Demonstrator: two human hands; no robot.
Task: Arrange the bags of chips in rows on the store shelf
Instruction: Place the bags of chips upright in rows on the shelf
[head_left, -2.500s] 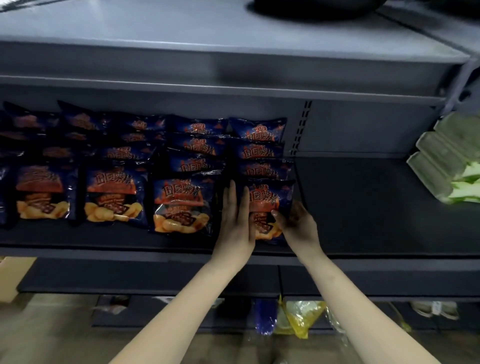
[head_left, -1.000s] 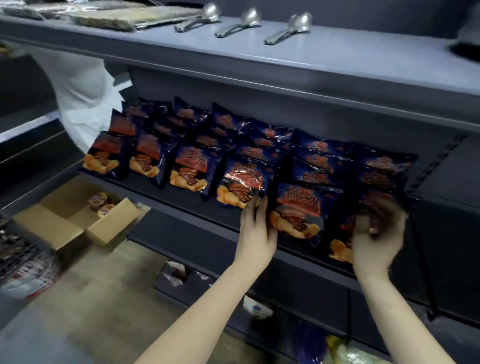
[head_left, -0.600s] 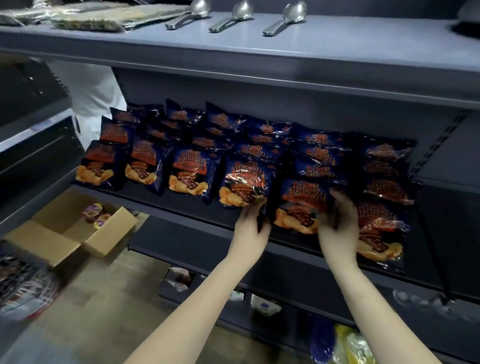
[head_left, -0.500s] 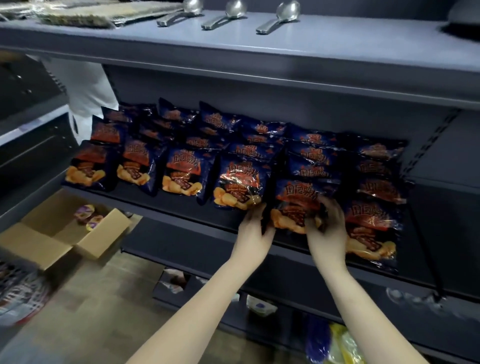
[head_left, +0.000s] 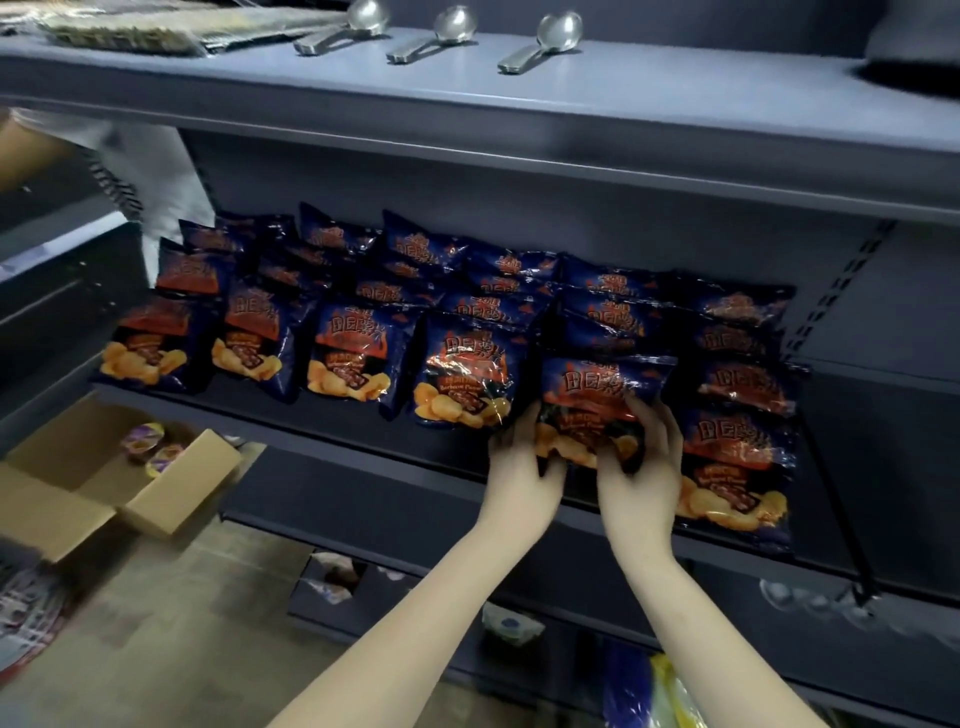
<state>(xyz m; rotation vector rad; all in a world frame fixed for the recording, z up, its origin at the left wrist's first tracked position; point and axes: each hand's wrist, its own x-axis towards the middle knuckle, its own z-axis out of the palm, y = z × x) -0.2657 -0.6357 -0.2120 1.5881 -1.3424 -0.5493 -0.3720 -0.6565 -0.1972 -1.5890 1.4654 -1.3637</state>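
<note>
Dark blue and orange bags of chips lie in several overlapping rows on the dark middle shelf (head_left: 363, 415). Both hands grip one front bag (head_left: 597, 387) at its lower corners: my left hand (head_left: 522, 467) on its left edge, my right hand (head_left: 644, 462) on its right side. A neighbouring front bag (head_left: 462, 384) lies just to the left, and another front bag (head_left: 732, 467) lies to the right near the shelf edge. The held bag's bottom edge is hidden by my fingers.
The grey upper shelf (head_left: 675, 104) carries three metal spoons (head_left: 452, 31) and flat packets. An open cardboard box (head_left: 104, 483) with small items sits on the floor at left. A lower shelf holds packets and a yellow bag (head_left: 675, 691). A slotted upright (head_left: 841, 291) bounds the rows on the right.
My right hand left the rightmost row and came left to the second row from the right. Both hands closed on that row's front bag. The view shifted slightly.
</note>
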